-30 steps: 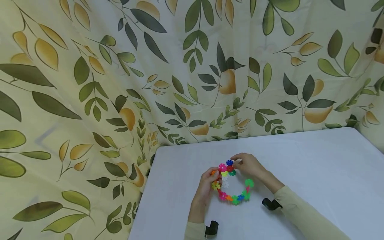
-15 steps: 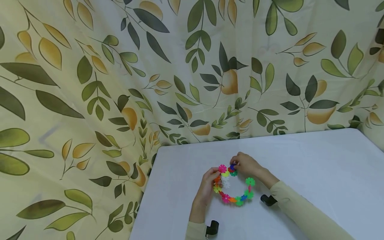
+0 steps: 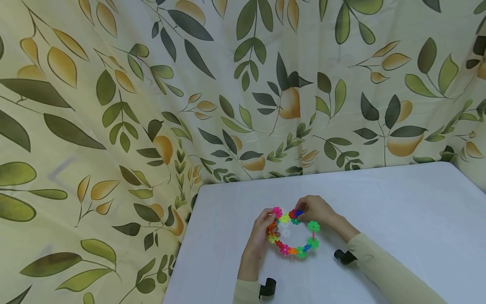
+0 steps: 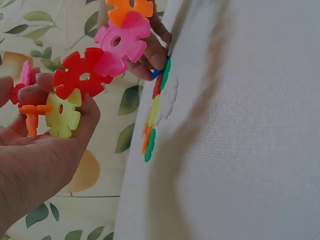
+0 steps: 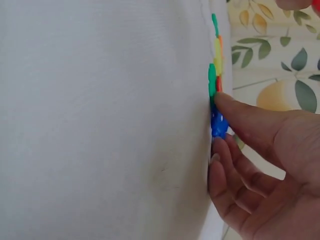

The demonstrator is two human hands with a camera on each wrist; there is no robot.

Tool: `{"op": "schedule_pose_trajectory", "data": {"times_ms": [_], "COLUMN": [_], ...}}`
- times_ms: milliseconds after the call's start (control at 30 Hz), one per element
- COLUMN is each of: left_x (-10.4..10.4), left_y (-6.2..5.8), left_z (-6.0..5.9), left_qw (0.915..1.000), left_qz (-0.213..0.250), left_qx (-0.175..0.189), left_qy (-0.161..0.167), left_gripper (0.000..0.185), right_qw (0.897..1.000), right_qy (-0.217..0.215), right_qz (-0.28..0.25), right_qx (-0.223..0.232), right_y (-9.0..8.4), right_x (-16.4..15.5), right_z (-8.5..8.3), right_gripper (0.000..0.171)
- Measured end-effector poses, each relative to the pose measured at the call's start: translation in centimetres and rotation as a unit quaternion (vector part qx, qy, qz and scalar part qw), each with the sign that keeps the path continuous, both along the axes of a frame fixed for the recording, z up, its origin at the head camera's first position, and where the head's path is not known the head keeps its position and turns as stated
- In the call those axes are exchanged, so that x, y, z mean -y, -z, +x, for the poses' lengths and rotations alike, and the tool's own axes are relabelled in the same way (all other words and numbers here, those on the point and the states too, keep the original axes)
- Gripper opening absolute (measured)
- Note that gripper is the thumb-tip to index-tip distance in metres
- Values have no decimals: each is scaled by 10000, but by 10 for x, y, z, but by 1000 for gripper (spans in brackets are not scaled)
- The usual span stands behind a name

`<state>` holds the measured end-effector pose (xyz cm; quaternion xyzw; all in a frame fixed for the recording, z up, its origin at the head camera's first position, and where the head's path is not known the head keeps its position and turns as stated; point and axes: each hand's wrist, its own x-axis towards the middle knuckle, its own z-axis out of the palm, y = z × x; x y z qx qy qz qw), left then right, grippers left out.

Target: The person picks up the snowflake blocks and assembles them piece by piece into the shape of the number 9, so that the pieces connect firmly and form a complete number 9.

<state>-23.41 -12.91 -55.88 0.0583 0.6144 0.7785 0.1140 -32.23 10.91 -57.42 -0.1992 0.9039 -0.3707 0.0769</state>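
A ring of snowflake discs [image 3: 294, 234] (many colours, no writing legible) lay on the white table [image 3: 398, 219]. The left hand [image 3: 262, 236] pinched the ring's left side; the right hand [image 3: 317, 211] pinched a blue disc [image 5: 218, 125] at the ring's top. Behind the ring hung a leaf-print curtain [image 3: 152, 105].

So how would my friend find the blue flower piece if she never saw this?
Look at the white table in front of the leafy curtain, then find the ring of colourful snowflake pieces between the two hands. At the ring's far side, the right hand pinches the blue piece, beside a red one.
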Motion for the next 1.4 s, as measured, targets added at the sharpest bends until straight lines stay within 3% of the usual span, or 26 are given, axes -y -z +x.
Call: {"op": "schedule_pose_trajectory", "data": {"times_ms": [167, 300, 567, 900, 1400], "left_x": [-1, -2, -3, -7, -7], "left_y": [1, 0, 0, 2, 1], "left_z": [0, 0, 0, -1, 2], "left_qw": [9996, 9994, 9992, 9982, 9975], "left_qz": [258, 307, 258, 259, 255], "left_qx": [118, 167, 279, 527, 607], "left_qy": [9, 5, 97, 75, 273], "left_gripper": [21, 20, 21, 15, 16], "right_qw": [9989, 9943, 9617, 9525, 9585], "right_qy": [369, 343, 177, -223, -223], "right_qz": [-276, -990, -2702, -3037, -2758], "right_qx": [-103, -194, 418, -38, -687], "right_y": [4, 5, -7, -29, -33], "right_x": [-1, 0, 5, 8, 12], "right_z": [4, 10, 24, 41, 51], "right_gripper": [20, 13, 17, 11, 16]}}
